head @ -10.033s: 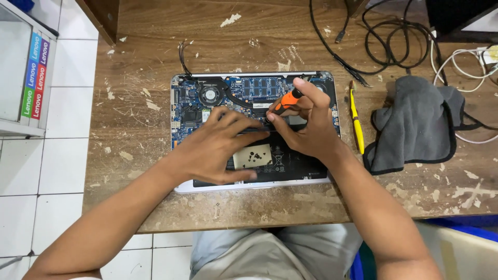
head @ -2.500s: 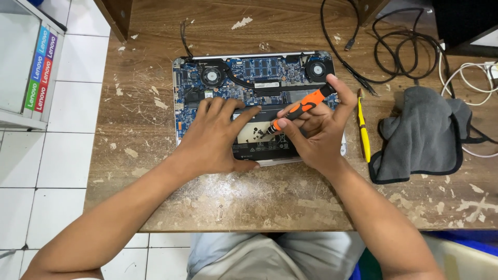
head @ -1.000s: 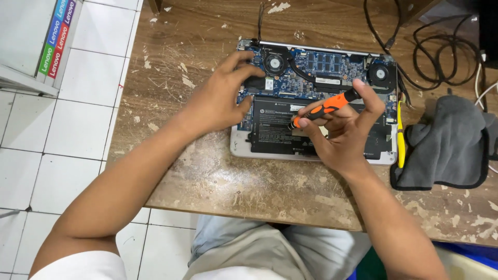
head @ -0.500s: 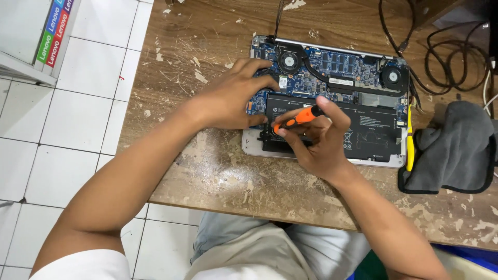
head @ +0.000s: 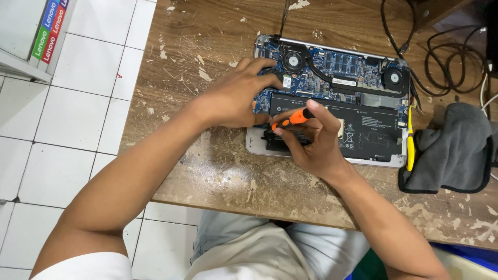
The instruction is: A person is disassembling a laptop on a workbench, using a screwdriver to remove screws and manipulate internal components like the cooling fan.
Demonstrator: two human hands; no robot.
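My left hand (head: 236, 98) lies flat, fingers spread, bracing the opened laptop (head: 332, 98) on the wooden table (head: 218, 171); my right hand (head: 316, 142) pinches the orange screwdriver (head: 293, 119), tip at the black battery's (head: 358, 127) left edge; I judge a battery screw is being worked, so next the tip must sit square while I turn gently.

A scarred wooden table (head: 218, 171) (paint-flecked) stands on a white-tiled floor (head: 67, 135).

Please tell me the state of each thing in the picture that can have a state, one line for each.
Laptop: bottom cover off, board, fans and battery exposed.
Orange screwdriver: gripped, tip down at the battery edge.
Right hand: closed on the orange screwdriver.
Left hand: open, pressing flat on the laptop.
Grey cloth: crumpled on the table.
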